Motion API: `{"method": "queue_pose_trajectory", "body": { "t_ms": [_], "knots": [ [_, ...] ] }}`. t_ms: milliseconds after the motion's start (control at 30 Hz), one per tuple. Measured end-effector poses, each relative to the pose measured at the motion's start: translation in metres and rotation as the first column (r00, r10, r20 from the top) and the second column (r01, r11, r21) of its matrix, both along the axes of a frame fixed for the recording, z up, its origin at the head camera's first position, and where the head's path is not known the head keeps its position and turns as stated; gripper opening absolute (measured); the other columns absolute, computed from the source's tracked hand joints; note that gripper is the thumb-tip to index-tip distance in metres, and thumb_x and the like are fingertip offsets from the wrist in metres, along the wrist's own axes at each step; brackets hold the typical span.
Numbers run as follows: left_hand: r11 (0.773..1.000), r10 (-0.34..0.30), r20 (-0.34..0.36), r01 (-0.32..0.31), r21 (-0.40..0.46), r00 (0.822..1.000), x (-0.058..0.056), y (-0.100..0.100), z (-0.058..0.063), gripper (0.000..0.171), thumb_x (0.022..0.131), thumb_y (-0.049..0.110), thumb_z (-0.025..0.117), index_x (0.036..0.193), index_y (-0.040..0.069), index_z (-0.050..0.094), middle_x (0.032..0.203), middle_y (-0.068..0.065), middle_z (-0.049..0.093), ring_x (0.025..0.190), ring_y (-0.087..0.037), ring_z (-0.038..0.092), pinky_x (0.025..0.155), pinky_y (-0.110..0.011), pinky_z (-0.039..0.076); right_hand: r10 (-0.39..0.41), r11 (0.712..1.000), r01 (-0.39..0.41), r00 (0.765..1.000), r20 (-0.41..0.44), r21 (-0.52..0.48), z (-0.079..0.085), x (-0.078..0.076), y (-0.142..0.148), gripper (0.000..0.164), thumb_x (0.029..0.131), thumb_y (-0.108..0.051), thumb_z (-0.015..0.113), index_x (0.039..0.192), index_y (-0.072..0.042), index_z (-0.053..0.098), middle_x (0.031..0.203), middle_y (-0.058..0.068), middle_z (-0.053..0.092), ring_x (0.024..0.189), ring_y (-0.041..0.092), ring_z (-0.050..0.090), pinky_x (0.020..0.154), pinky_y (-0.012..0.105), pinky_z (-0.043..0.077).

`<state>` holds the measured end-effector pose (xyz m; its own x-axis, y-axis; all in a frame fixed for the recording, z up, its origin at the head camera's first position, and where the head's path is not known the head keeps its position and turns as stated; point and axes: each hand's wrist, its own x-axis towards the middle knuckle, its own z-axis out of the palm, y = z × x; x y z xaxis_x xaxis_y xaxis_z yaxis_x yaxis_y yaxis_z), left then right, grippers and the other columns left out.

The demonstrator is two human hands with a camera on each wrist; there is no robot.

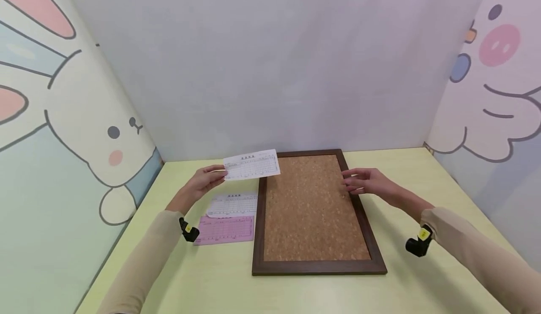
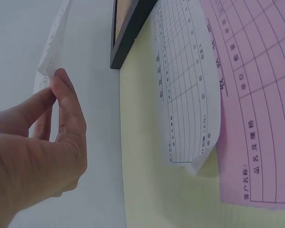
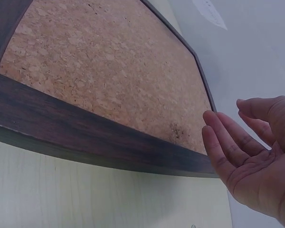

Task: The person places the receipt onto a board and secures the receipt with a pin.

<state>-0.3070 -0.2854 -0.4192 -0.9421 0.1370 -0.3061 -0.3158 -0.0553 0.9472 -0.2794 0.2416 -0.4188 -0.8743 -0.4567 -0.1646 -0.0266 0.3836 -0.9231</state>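
Observation:
My left hand (image 1: 208, 181) pinches the left end of a white printed form (image 1: 252, 164) between thumb and fingers. Held up off the table, the sheet overlaps the top left corner of a cork board (image 1: 313, 210) in the head view. Over the board's right frame edge hovers my right hand (image 1: 368, 182), its fingers loosely bent and nothing between them. Below the left hand lie a second white form (image 1: 233, 206), with one corner curled up in the left wrist view, and a pink form (image 1: 226, 231) partly under it.
The brown-framed board lies flat on a pale yellow table (image 1: 321, 295). A plain pale wall (image 1: 270, 70) rises behind. Side panels carry a cartoon rabbit (image 1: 97, 121) at left and a pig-like figure (image 1: 494, 84) at right. Each wrist wears a small black camera.

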Motion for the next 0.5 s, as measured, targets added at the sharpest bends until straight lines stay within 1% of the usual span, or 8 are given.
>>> {"method": "queue_pose_trajectory", "body": {
  "t_ms": [133, 300, 400, 500],
  "knots": [
    [1.0, -0.025, -0.012, 0.024, -0.019, 1.0, 0.001, 0.004, -0.001, 0.047, 0.102, 0.004, 0.061, 0.146, -0.004, 0.047, 0.098, 0.006, 0.072, 0.088, -0.004, 0.071, 0.086, -0.019, 0.059, 0.009, 1.0, -0.009, 1.0, 0.002, -0.018, 0.003, 0.002, -0.005, 0.057, 0.105, -0.022, 0.058, 0.15, 0.008, 0.041, 0.14, 0.034, 0.057, 0.121, 0.042, 0.065, 0.099, 0.044, 0.058],
    [1.0, -0.023, -0.013, 0.023, -0.013, 1.0, -0.001, 0.009, -0.002, 0.051, 0.102, 0.004, 0.061, 0.149, -0.005, 0.044, 0.098, 0.005, 0.071, 0.088, -0.004, 0.071, 0.088, -0.02, 0.059, 0.013, 0.999, -0.013, 1.0, 0.007, -0.033, 0.004, 0.002, -0.008, 0.056, 0.105, -0.02, 0.058, 0.15, 0.008, 0.04, 0.141, 0.034, 0.056, 0.121, 0.04, 0.066, 0.1, 0.044, 0.057],
    [1.0, -0.018, -0.001, 0.018, -0.001, 1.0, -0.003, 0.014, -0.002, 0.048, 0.102, 0.004, 0.061, 0.147, -0.004, 0.047, 0.096, 0.004, 0.073, 0.087, -0.005, 0.072, 0.088, -0.02, 0.059, 0.011, 0.999, -0.011, 1.0, 0.01, -0.036, 0.005, 0.002, -0.009, 0.057, 0.105, -0.021, 0.058, 0.151, 0.008, 0.04, 0.141, 0.035, 0.055, 0.122, 0.039, 0.066, 0.1, 0.044, 0.057],
    [1.0, -0.019, 0.009, 0.019, 0.0, 1.0, -0.003, 0.018, -0.003, 0.042, 0.101, 0.003, 0.061, 0.142, -0.002, 0.051, 0.095, 0.003, 0.073, 0.086, -0.005, 0.072, 0.083, -0.019, 0.059, 0.008, 0.999, -0.008, 1.0, 0.013, -0.038, 0.004, 0.001, -0.008, 0.057, 0.105, -0.021, 0.058, 0.15, 0.009, 0.04, 0.141, 0.035, 0.056, 0.122, 0.039, 0.066, 0.101, 0.046, 0.056]
  ]
}}
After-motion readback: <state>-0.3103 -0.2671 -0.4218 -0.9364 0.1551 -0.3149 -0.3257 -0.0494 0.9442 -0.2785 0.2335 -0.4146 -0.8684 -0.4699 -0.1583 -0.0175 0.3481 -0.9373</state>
